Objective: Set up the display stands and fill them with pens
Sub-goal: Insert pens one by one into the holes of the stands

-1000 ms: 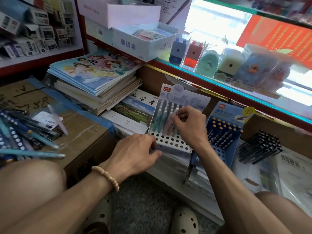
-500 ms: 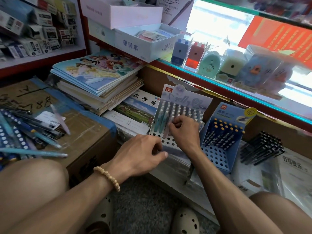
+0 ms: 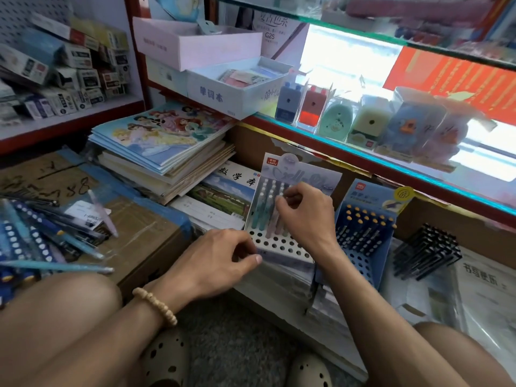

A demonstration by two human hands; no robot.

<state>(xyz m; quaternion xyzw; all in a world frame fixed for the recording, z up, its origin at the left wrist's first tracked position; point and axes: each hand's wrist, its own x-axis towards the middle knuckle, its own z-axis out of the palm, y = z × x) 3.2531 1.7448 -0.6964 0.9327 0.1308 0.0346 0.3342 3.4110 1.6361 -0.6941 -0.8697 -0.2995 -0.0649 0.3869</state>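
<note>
A white perforated display stand with a pale lilac header card leans against the counter wall, its upper rows holding pastel pens. My right hand rests on those pens, fingertips pinching the top of one in the middle rows. My left hand grips the stand's lower left corner, thumb on its front edge. To the right stands a blue display stand filled with dark pens with yellow tips. Loose blue and pastel pens lie piled on a cardboard box at the left.
A bundle of black pens lies right of the blue stand on wrapped paper packs. Stacked notebooks sit behind the cardboard box. A glass shelf above holds sharpeners. My knees and sandals fill the bottom.
My right hand has shifted slightly up and right across the pen rows. My left hand stays on the stand's lower left corner.
</note>
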